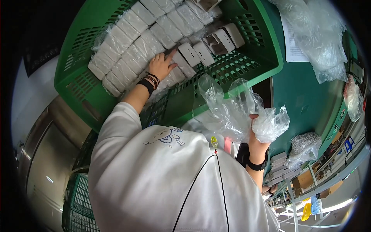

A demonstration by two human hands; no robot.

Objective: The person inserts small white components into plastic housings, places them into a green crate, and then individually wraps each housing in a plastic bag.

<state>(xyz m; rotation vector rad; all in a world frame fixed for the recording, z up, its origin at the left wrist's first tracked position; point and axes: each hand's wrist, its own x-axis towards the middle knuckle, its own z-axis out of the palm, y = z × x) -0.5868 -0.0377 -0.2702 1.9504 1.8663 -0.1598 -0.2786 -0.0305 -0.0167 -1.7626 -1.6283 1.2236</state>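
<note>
My left hand [161, 66] reaches into a large green plastic crate [266, 42], fingers spread over the white plastic housings inside. Its fingertips touch the pieces next to a bare white housing [189, 54] with small dark holes in its end. Rows of similar white pieces in clear wrap [133, 58] fill the crate's left and middle. Hollow, unwrapped white housings [219, 40] lie toward its right side. Outside the crate's near right edge, my right hand [253, 120] is closed on a bunch of crumpled clear plastic bags [270, 123]. The bags hide most of its fingers.
A green work table [295, 98] stretches along the right. On it lie a heap of clear bags [315, 38], a printed sheet [295, 46] and a bagged grey bundle [305, 145]. Stacked white pieces [278, 168] are near its lower edge. Another green crate [79, 201] stands at lower left.
</note>
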